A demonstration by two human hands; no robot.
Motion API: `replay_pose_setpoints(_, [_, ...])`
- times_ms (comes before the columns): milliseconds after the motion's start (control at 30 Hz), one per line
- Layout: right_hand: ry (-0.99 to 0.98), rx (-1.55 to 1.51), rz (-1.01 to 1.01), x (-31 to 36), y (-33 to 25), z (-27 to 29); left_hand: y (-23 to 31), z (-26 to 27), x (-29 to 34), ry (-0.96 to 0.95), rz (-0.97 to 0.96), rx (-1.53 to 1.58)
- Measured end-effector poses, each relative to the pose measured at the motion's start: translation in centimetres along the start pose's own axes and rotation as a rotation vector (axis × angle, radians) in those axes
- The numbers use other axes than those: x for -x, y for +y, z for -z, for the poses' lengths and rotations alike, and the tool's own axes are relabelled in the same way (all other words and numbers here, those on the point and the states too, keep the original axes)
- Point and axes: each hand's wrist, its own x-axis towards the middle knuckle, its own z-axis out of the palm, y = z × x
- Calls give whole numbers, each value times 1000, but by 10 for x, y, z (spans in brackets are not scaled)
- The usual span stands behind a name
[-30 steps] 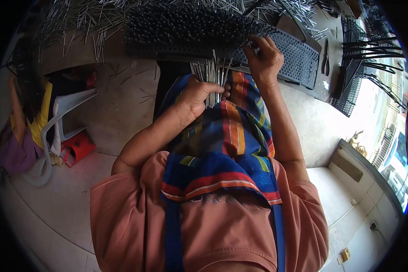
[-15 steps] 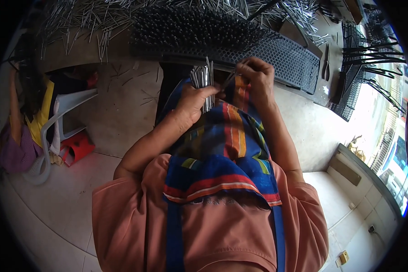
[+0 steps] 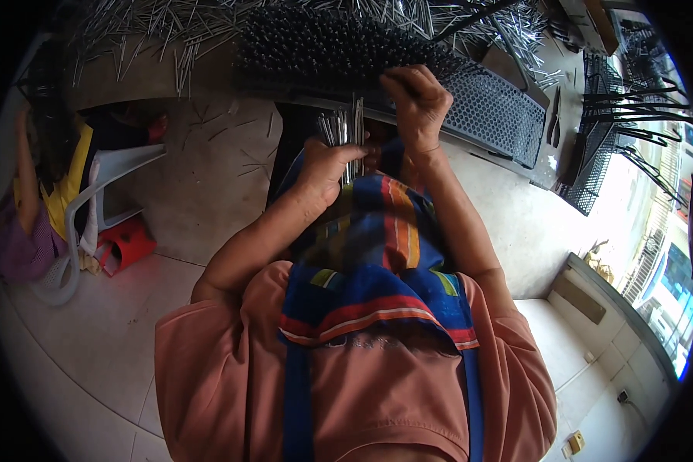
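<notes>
Leftmost, we see a pile of cloth (image 3: 42,223) in yellow and purple beside a white plastic chair (image 3: 92,208), with a small red stool (image 3: 127,242) just next to it on the pale floor (image 3: 92,346). Loose metal pins (image 3: 154,38) lie scattered over the worktop (image 3: 200,162) above.

Moving toward the middle, our left hand (image 3: 327,165) is closed around a bundle of pins (image 3: 345,131), which stands upright out of the top of the fist; the grip is tight on the bundle. A striped apron (image 3: 377,254) in blue, orange and red hangs below the hands over an orange shirt (image 3: 231,369).

Next, our right hand (image 3: 417,104) reaches up to the near edge of a dark perforated tray (image 3: 500,115), whose left part is already packed with upright pins. Its fingers are curled and pinched at the tray's edge; we cannot tell whether they hold a pin.

Farther right, black wire racks (image 3: 624,123) sit at the end of the worktop, near a bright window.
</notes>
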Motion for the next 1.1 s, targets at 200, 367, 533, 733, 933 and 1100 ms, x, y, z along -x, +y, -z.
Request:
replay_pose_setpoints(200, [24,176,64,-8,-11,-4,1,6,-5,-19,120,21])
replay_pose_setpoints(367, [-81,365,82,-10,-15,-1,5,6,-5,12,192,37])
replay_pose_setpoints(533, [-452,232,-451,8,-26,20,5,7,-5,-157,153,28])
replay_pose_setpoints(733, [-357,-478,-953,32,-20,27,-1,0,0,-121,161,63])
replay_pose_setpoints(933, [-302,-602,-1029,29,-26,31,-8,2,-5,-91,17,-142])
replay_pose_setpoints(1100, [-333,-227,-833,26,-20,38,-11,7,-8,-73,-4,-172])
